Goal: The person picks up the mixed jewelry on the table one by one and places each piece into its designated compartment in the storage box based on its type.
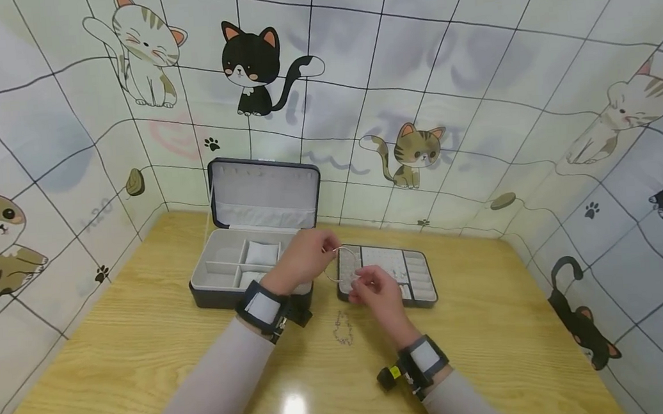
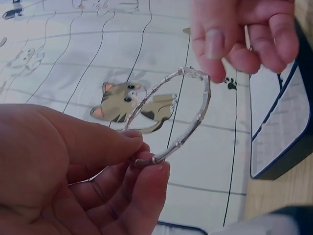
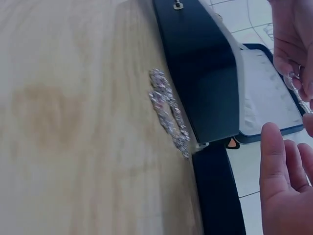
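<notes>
A thin silver bangle with bamboo-like joints (image 2: 199,116) is held up in the air. My left hand (image 1: 305,257) pinches its lower side between thumb and fingertips, seen closely in the left wrist view. Beside the bangle's far side is my right hand (image 1: 381,296), fingers loosely extended and a fingertip right at the ring's edge. Below the hands, a sparkly bracelet (image 3: 163,108) lies in a loop on the table. Left of it stands an open dark jewelry box (image 1: 218,297), partly hidden behind my left hand and wrist.
The box's raised lid (image 1: 264,192) leans toward the cat-patterned wall cloth. White cushions (image 1: 262,253) sit in its light compartments. Behind my right hand lies a shallow jewelry tray (image 1: 423,302) with divided sections and small pieces in it. Both wrists wear strapped cameras.
</notes>
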### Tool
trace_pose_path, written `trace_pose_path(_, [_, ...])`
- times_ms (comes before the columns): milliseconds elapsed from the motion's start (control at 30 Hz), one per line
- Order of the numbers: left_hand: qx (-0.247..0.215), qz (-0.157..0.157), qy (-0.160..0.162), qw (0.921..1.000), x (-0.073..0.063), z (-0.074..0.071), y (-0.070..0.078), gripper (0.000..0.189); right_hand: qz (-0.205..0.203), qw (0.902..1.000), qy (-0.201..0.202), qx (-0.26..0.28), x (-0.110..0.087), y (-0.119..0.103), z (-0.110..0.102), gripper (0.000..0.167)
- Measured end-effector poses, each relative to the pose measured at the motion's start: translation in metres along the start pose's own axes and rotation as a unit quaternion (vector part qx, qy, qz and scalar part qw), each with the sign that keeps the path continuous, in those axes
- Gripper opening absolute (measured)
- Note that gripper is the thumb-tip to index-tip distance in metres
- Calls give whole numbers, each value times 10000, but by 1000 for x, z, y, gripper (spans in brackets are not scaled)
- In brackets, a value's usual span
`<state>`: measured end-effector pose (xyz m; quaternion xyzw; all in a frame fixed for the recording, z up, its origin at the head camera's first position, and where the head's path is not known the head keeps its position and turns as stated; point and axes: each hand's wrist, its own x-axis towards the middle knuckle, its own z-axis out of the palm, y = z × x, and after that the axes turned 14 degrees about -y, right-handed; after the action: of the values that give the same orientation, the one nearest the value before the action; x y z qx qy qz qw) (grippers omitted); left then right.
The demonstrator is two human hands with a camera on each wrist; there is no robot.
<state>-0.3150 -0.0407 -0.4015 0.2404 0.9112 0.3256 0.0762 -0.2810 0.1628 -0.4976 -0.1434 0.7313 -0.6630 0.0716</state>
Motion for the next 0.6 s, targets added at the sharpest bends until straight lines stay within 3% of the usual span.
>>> trace_pose_path(267, [-182, -185, 298, 9992, -2, -15, -18, 17, -295, 9953, 94, -912, 9, -2, 25, 27])
trace_pose_path(600, [-498, -286, 355, 9977, -4, -28, -30, 15, -290, 9854, 382, -1631, 19, -1, 51, 29])
